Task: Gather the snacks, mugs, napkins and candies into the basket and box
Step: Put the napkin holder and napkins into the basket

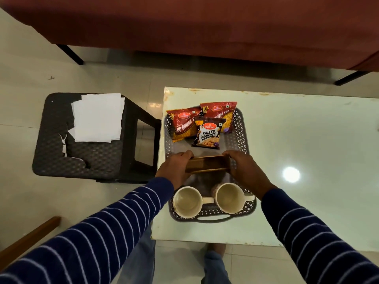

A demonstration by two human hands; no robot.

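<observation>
A grey perforated basket (242,128) sits on the white table. At its far end lie two red snack packets (183,126) (222,114) with a salted peanuts packet (208,134) on top of them. Two cream mugs (187,201) (228,197) stand at the near end. Both my hands hold a small wooden box (207,165) over the basket's middle: my left hand (176,169) grips its left end, my right hand (244,171) its right end. White napkins (98,117) lie on a black stool to the left. No candies are visible.
The black woven stool (82,158) stands left of the table, with torn paper bits on it. A red sofa (205,25) on black legs runs across the back. The white table (307,140) extends to the right. My legs show below the table edge.
</observation>
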